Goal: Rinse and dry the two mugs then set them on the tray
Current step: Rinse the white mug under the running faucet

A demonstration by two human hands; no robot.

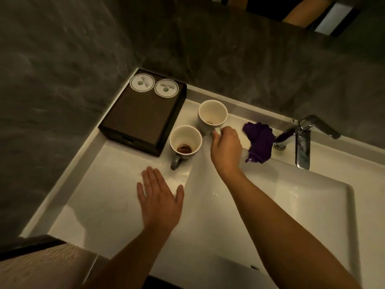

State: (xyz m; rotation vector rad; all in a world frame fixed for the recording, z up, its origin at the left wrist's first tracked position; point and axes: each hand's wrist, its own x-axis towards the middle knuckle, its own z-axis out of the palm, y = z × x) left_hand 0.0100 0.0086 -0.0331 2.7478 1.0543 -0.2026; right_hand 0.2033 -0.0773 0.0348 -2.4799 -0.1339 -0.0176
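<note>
Two white mugs stand upright on the white counter beside the basin. The far mug point(212, 115) has a brown ring at its bottom, and my right hand point(226, 147) is closed around its handle. The near mug point(185, 140) holds a little brown liquid, its grey handle pointing toward me. My left hand point(159, 197) lies flat and open on the counter, just in front of the near mug and not touching it. A dark brown tray point(141, 115) sits left of the mugs, with two round white lids on its far end. A purple cloth point(260, 140) lies crumpled right of my right hand.
A chrome faucet point(302, 138) stands at the right behind the white basin point(291, 205). Dark stone walls close in on the left and back. The counter's front edge point(73, 245) runs near my left forearm.
</note>
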